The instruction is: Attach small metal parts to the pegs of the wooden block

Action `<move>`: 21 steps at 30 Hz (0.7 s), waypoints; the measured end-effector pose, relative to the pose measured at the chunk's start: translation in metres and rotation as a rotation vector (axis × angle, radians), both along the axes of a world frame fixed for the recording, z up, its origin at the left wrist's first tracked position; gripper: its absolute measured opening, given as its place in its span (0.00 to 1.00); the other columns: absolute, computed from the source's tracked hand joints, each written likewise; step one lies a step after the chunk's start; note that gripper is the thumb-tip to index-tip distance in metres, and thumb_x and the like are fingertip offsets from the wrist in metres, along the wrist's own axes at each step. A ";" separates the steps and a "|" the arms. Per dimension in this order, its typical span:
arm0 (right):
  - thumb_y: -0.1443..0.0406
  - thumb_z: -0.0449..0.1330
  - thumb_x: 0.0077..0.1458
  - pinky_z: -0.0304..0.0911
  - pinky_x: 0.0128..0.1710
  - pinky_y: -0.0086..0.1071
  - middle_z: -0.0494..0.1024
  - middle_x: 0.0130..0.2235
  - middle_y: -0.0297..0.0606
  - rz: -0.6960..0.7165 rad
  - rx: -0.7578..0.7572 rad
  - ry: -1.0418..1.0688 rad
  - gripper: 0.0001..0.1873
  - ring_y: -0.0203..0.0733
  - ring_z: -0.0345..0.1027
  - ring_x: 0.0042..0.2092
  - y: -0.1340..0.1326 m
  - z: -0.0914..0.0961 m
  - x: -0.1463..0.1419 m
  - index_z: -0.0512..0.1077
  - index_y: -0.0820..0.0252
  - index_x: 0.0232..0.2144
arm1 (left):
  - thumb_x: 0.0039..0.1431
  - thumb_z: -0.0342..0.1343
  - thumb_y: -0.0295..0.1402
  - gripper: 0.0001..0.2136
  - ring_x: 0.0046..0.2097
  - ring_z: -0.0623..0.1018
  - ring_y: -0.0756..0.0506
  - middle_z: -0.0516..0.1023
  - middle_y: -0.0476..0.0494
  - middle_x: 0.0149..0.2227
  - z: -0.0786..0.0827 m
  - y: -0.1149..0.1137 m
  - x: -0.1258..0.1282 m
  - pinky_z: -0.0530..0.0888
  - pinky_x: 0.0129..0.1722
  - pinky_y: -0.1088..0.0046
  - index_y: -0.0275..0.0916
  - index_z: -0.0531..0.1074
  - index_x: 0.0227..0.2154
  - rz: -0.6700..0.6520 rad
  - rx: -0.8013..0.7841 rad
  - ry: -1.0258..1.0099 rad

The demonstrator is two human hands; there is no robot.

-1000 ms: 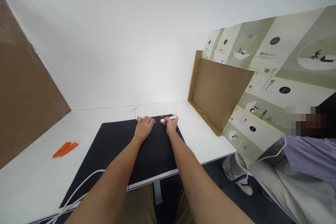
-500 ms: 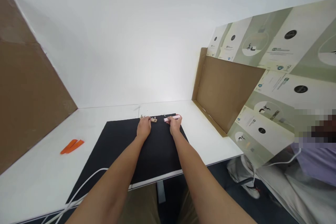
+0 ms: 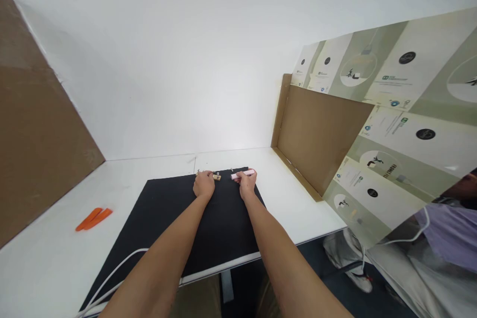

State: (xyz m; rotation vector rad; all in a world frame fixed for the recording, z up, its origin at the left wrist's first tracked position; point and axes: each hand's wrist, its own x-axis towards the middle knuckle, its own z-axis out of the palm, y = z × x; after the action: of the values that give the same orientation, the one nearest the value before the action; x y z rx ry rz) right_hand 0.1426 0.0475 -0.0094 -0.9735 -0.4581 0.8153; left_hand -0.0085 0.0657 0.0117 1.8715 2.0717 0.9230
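I've got both arms reaching fwd over the mat (image 3: pixel 197 223), a black sheet on a white table (image 3: pixel 298 208). R hand (image 3: pixel 246 184) is closed on a pink marker (image 3: pixel 243 174), pinched near the far mat edge and held level, tip pointing toward L hand, so prob set for controlled, fine work. L hand (image 3: pixel 203 184) sits palm-down on the mat, fingers curled toward the far edge, right beside a small tan block (image 3: pixel 217 177). Can't tell from this view if L is gripping anything; fingertips are too small and hidden. Block lies on the mat between the hands, near the far edge, w/ tiny bits around it, too small to ID. Dark mat prob there so small parts show up. Orange strips (image 3: pixel 93 219) lie well left on the table, out of reach of the work. Cardboard panel (image 3: pixel 316 139) and poster (image 3: pixel 395 109) stand to the right, co-worker's sleeve (image 3: pixel 450 231) beyond them.
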 end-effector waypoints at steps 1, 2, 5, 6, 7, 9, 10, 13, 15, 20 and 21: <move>0.72 0.62 0.35 0.61 0.17 0.25 0.68 0.20 0.17 0.000 0.000 0.004 0.31 0.33 0.64 0.16 0.000 0.000 0.000 0.55 0.55 0.43 | 0.62 0.49 0.39 0.14 0.42 0.79 0.39 0.80 0.39 0.42 0.001 0.001 0.001 0.72 0.38 0.65 0.46 0.79 0.41 -0.002 -0.007 -0.005; 0.72 0.62 0.35 0.61 0.17 0.24 0.68 0.20 0.17 0.000 0.000 0.008 0.30 0.33 0.64 0.16 0.001 0.000 0.000 0.55 0.55 0.42 | 0.62 0.49 0.39 0.14 0.42 0.79 0.39 0.80 0.39 0.42 0.002 0.001 0.002 0.72 0.38 0.65 0.47 0.79 0.41 -0.005 -0.012 -0.009; 0.71 0.62 0.35 0.60 0.17 0.24 0.67 0.20 0.17 -0.002 0.001 0.020 0.30 0.33 0.64 0.16 0.001 0.000 0.000 0.55 0.55 0.42 | 0.62 0.49 0.40 0.14 0.42 0.79 0.38 0.81 0.38 0.42 0.001 0.001 0.004 0.73 0.38 0.64 0.47 0.79 0.42 -0.013 -0.024 -0.009; 0.72 0.62 0.35 0.60 0.17 0.24 0.68 0.20 0.17 -0.002 0.000 0.024 0.30 0.33 0.64 0.16 0.001 0.001 -0.001 0.55 0.55 0.42 | 0.62 0.49 0.40 0.14 0.42 0.79 0.37 0.81 0.38 0.42 0.001 0.001 0.004 0.73 0.38 0.63 0.47 0.79 0.43 -0.015 -0.026 -0.006; 0.72 0.62 0.35 0.60 0.17 0.24 0.68 0.20 0.17 -0.002 0.000 0.027 0.30 0.33 0.64 0.16 0.000 0.001 -0.001 0.55 0.55 0.42 | 0.62 0.49 0.40 0.15 0.42 0.79 0.37 0.81 0.37 0.42 0.000 0.000 0.004 0.73 0.39 0.63 0.47 0.79 0.43 -0.015 -0.028 -0.002; 0.72 0.63 0.36 0.60 0.18 0.24 0.68 0.20 0.17 0.001 0.000 0.032 0.30 0.33 0.65 0.16 0.000 0.001 0.000 0.55 0.55 0.41 | 0.62 0.49 0.39 0.15 0.43 0.79 0.37 0.81 0.37 0.42 -0.001 -0.001 0.004 0.73 0.39 0.63 0.46 0.79 0.44 -0.018 -0.028 0.009; 0.72 0.63 0.36 0.61 0.18 0.24 0.68 0.20 0.17 0.004 0.000 0.034 0.30 0.33 0.65 0.16 0.000 0.001 0.000 0.55 0.55 0.41 | 0.62 0.49 0.39 0.15 0.43 0.79 0.38 0.81 0.37 0.43 -0.002 -0.002 0.003 0.73 0.40 0.63 0.46 0.79 0.44 -0.019 -0.026 0.014; 0.71 0.63 0.36 0.61 0.19 0.25 0.69 0.20 0.18 0.015 0.002 0.037 0.30 0.33 0.66 0.17 0.000 0.001 0.000 0.55 0.55 0.42 | 0.62 0.48 0.39 0.16 0.43 0.79 0.38 0.81 0.37 0.44 -0.003 -0.004 0.003 0.73 0.41 0.63 0.46 0.79 0.45 -0.021 -0.023 0.022; 0.71 0.63 0.36 0.61 0.19 0.25 0.69 0.20 0.18 0.022 0.004 0.037 0.30 0.33 0.66 0.17 0.000 0.000 0.000 0.55 0.55 0.42 | 0.62 0.49 0.40 0.16 0.43 0.79 0.37 0.81 0.37 0.43 -0.002 -0.004 0.003 0.73 0.41 0.63 0.46 0.79 0.45 -0.013 -0.027 0.022; 0.72 0.63 0.35 0.61 0.18 0.24 0.69 0.20 0.18 0.027 0.004 0.035 0.31 0.34 0.66 0.17 0.001 -0.001 0.000 0.55 0.55 0.42 | 0.62 0.49 0.42 0.16 0.42 0.79 0.38 0.82 0.38 0.41 -0.001 -0.002 0.004 0.73 0.39 0.63 0.47 0.79 0.44 0.003 -0.043 0.011; 0.72 0.63 0.35 0.61 0.18 0.24 0.69 0.20 0.18 0.027 0.003 0.034 0.31 0.34 0.66 0.17 0.001 -0.001 0.000 0.55 0.55 0.42 | 0.62 0.49 0.42 0.16 0.42 0.79 0.38 0.82 0.38 0.41 -0.001 -0.001 0.004 0.73 0.39 0.63 0.47 0.79 0.44 0.003 -0.044 0.010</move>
State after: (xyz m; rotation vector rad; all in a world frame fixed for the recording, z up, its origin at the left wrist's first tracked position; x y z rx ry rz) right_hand 0.1423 0.0486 -0.0099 -0.9508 -0.4440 0.8535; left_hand -0.0040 0.0644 0.0108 1.8553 2.0836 0.8632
